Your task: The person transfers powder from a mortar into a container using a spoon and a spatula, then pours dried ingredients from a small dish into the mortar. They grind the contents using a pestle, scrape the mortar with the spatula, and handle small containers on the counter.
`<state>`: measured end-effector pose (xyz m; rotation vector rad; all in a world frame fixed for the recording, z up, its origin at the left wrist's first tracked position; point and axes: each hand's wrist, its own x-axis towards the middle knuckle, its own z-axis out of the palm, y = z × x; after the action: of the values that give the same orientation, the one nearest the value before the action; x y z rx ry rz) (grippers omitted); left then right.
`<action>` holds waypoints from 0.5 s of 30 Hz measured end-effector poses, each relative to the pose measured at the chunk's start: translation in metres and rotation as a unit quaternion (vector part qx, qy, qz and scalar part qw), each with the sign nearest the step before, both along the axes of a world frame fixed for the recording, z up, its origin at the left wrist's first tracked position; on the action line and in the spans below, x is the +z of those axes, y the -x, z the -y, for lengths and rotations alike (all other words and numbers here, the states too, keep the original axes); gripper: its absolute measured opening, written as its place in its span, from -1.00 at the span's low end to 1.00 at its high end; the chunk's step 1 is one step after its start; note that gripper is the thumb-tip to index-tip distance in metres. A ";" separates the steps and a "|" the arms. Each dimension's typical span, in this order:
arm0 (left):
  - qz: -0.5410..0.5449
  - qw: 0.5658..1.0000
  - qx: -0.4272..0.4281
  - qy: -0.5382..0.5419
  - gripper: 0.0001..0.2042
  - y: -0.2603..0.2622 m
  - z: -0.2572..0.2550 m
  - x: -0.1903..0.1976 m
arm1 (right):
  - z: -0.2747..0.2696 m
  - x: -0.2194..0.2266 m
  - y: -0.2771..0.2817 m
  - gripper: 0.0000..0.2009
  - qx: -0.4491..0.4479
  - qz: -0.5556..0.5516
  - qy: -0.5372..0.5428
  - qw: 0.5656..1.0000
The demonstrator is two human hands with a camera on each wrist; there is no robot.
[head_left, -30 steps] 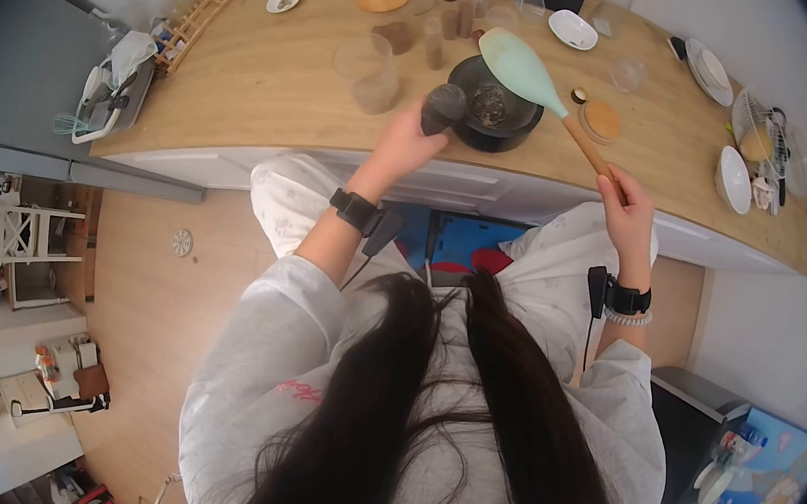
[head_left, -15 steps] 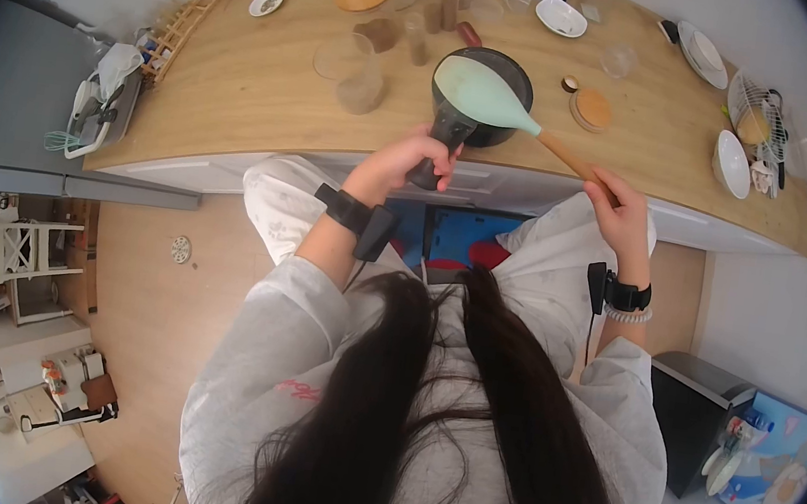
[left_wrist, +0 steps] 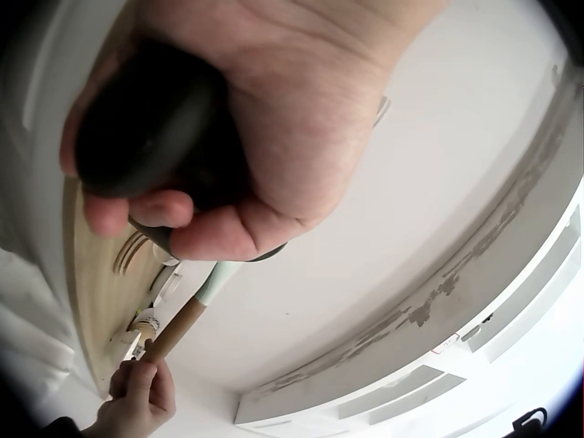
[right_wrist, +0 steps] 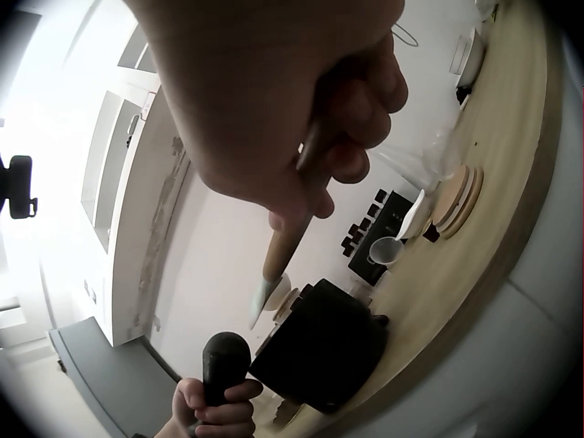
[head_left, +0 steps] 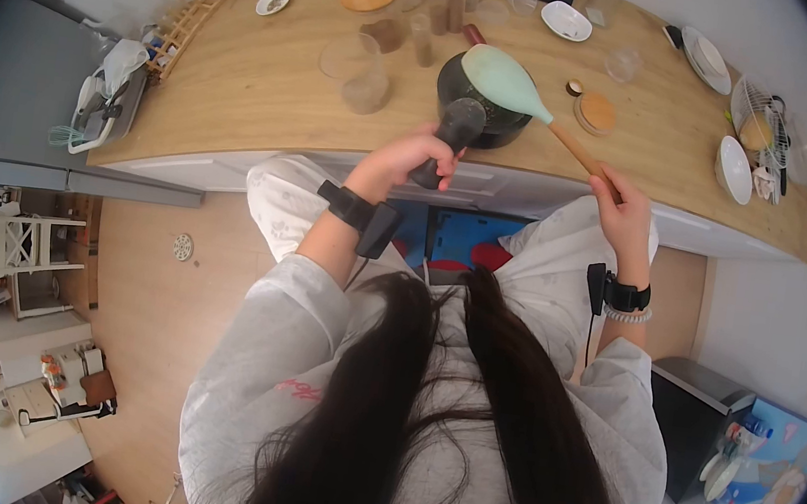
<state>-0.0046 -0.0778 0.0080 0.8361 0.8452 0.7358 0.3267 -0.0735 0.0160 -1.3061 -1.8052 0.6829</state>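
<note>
A black mortar (head_left: 509,134) stands near the counter's front edge, its inside largely hidden by a mint-green spatula (head_left: 505,79). My right hand (head_left: 623,206) grips the spatula by its wooden handle (right_wrist: 285,248), with the head over the mortar. A black pestle (head_left: 461,124) is in my left hand (head_left: 405,160), fingers wrapped round its handle. Its rounded end points up and overlaps the mortar's front left side in the head view. The right wrist view shows the pestle (right_wrist: 225,358) beside the mortar (right_wrist: 324,347).
Left of the mortar stands a clear cup (head_left: 365,91). Two brown-capped jars (head_left: 456,7) and a red-handled item (head_left: 473,35) are behind it. A wooden-lidded jar (head_left: 596,112), white dishes (head_left: 566,21) and a wire basket (head_left: 752,105) lie to the right.
The spatula head swung left and down over the mortar towards the pestle, then moved back up and right a little. My left hand shifted right, and the pestle now stands more upright.
</note>
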 end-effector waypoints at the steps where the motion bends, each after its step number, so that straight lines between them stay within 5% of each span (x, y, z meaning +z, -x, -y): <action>1: -0.004 1.000 0.005 0.002 -0.77 -0.001 0.001 0.000 | 0.001 0.001 0.000 -0.74 -0.019 0.007 -0.014 1.000; 5: -0.007 1.000 0.004 -0.004 -0.77 -0.001 -0.001 -0.003 | 0.002 0.003 -0.003 -0.73 0.031 -0.001 0.003 1.000; 8: -0.010 1.000 0.000 -0.004 -0.78 -0.001 0.000 0.000 | 0.004 0.007 0.000 -0.73 0.016 -0.004 0.028 0.999; 10: -0.018 1.000 0.010 0.000 -0.78 -0.002 0.001 0.000 | 0.001 0.013 0.002 -0.73 -0.047 0.088 -0.043 0.994; 15: -0.032 0.999 0.001 -0.002 -0.79 0.000 -0.002 -0.002 | 0.003 0.020 0.002 -0.73 0.017 0.028 0.005 0.999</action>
<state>-0.0042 -0.0756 0.0064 0.8670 0.9017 0.7150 0.3251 -0.0766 0.0363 -1.3155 -1.8744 0.6803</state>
